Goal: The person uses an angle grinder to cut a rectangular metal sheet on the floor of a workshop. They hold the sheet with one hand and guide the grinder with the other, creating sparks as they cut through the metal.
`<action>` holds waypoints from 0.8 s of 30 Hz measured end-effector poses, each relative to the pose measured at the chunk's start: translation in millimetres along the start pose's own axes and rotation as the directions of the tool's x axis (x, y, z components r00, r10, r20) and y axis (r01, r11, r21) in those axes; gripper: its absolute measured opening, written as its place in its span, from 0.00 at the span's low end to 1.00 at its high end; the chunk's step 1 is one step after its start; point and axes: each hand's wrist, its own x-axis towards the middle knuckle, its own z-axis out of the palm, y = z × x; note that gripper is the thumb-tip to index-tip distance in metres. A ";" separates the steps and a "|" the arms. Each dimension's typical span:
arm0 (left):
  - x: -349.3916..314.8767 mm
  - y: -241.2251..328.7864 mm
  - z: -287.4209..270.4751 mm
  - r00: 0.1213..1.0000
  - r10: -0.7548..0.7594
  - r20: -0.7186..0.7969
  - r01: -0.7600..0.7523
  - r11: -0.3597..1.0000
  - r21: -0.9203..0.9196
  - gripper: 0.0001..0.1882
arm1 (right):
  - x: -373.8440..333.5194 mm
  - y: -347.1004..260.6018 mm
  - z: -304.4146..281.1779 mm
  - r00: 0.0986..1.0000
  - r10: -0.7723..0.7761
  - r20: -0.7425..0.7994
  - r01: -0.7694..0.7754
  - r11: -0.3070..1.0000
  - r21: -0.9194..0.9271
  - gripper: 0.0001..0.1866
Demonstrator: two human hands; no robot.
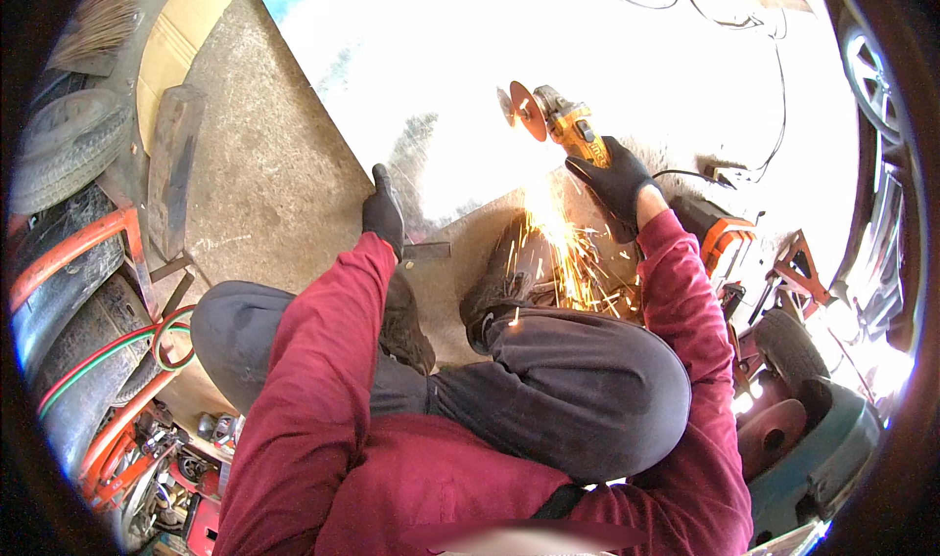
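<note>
My right hand (615,179), in a black glove, is wrapped round the yellow body of an angle grinder (578,130). The grinder's reddish disc (530,111) stands on edge over a large, glaring metal sheet (419,169), near its front side. Sparks (563,248) stream from below the disc toward my boots and right knee. At the sheet's near left corner, my left hand (384,211), also gloved in black, grips the edge, thumb on top and the other fingers mostly hidden. Glare hides the exact contact between disc and sheet.
Tyres (73,135) and an orange metal frame (73,248) line the left, with red and green hoses (108,355). A dark, worn block (174,169) lies on the concrete. To the right are a black cable (781,96), an orange-black box (720,233) and a car wheel (871,81).
</note>
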 end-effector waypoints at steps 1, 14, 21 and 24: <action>4.1 -1.9 -2.0 1.000 -0.006 -0.002 0.006 0.999 0.050 0.40 | 1.2 -0.6 0.9 1.000 -0.014 -0.013 0.014 1.000 0.003 0.38; 2.4 -0.1 -3.3 1.000 -0.003 0.011 0.002 0.998 0.069 0.38 | 16.9 -23.2 -4.3 1.000 -0.012 0.003 0.012 0.999 -0.034 0.40; 53.0 -41.9 -10.8 0.993 0.112 0.025 -0.115 0.959 0.259 0.51 | 40.3 -26.2 -3.0 0.999 -0.030 0.015 0.031 0.995 -0.091 0.44; 45.9 -31.4 3.8 0.986 0.134 0.098 -0.162 0.912 0.376 0.48 | 38.9 -21.3 -11.8 0.999 -0.013 -0.031 0.011 0.997 -0.078 0.41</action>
